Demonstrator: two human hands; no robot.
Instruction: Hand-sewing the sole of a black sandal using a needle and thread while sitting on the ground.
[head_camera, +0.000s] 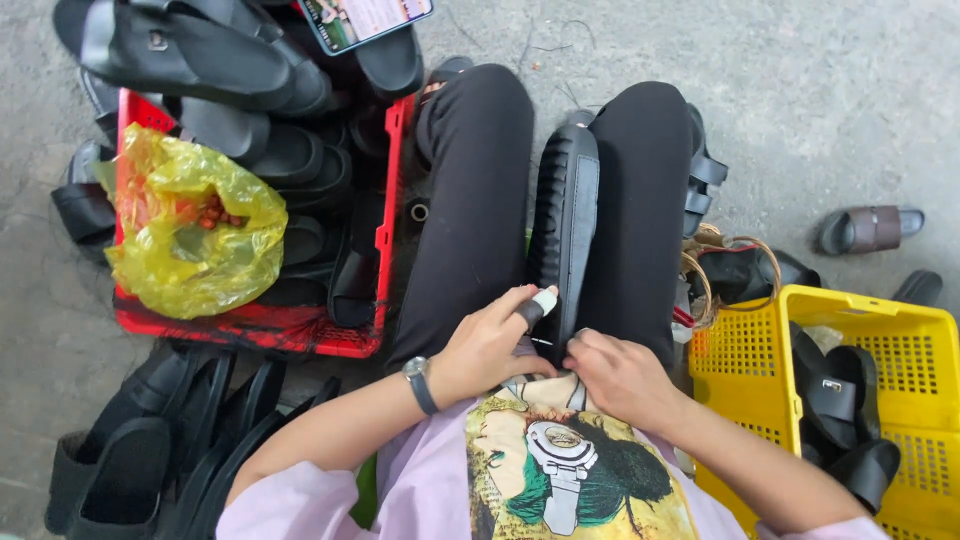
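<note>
A long black sandal sole (565, 215) stands on edge between my knees, clamped by my black trouser legs. My left hand (490, 345) grips its near end, with a white wrap on one fingertip and a watch on the wrist. My right hand (620, 375) is curled against the same near end of the sole, close to my lap. What the fingers of the right hand pinch is hidden.
A red crate (385, 215) at the left holds black sandals and a yellow plastic bag (190, 230). A phone (365, 20) lies on the pile. More black sandals (150, 450) lie at lower left. A yellow basket (880, 330) with sandals stands at right; a brown sandal (870, 230) lies on the concrete.
</note>
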